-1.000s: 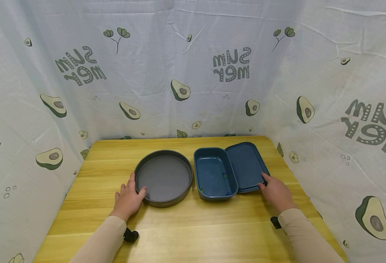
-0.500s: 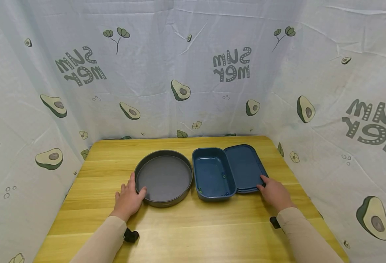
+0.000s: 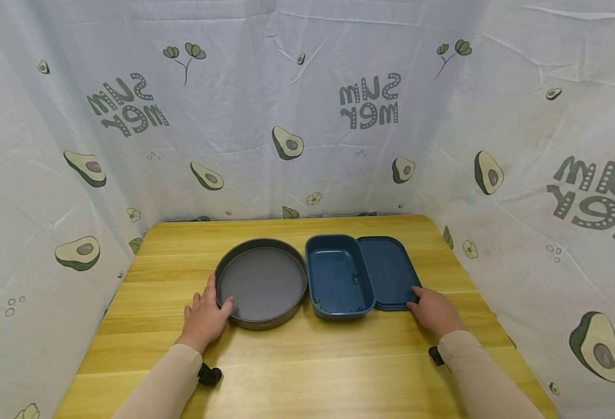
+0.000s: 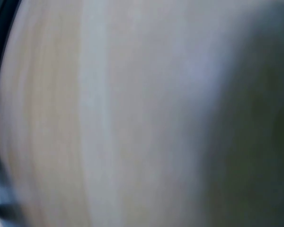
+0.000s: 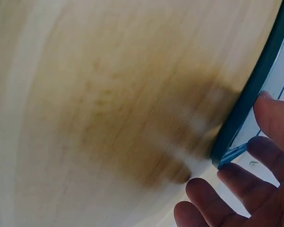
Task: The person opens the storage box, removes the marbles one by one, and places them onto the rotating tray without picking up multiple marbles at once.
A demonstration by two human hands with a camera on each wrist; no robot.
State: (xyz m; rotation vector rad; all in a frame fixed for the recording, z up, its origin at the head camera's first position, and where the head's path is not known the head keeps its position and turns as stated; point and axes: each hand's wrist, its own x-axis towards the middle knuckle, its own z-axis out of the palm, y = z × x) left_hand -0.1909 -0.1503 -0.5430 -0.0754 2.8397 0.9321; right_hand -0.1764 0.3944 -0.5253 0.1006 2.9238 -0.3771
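Observation:
My left hand rests at the left side of a round dark-grey pan, its fingers extended and the thumb over the rim. In the blurred left wrist view, only a dark edge shows at far left. My right hand holds the near right corner of a flat blue lid. The right wrist view shows the thumb against one side of that lid corner and fingers at the other. Between pan and lid stands a rectangular blue container with several tiny green and blue pieces inside.
All these things stand on a yellow wood-grain table. A white curtain with avocado prints hangs behind it and along both sides. Dark wrist cameras sit at both sleeves.
My right hand has drawn the lid a little toward me and leftward, turning it straighter alongside the container. The container has shifted slightly left, up to the pan. My left hand has not moved.

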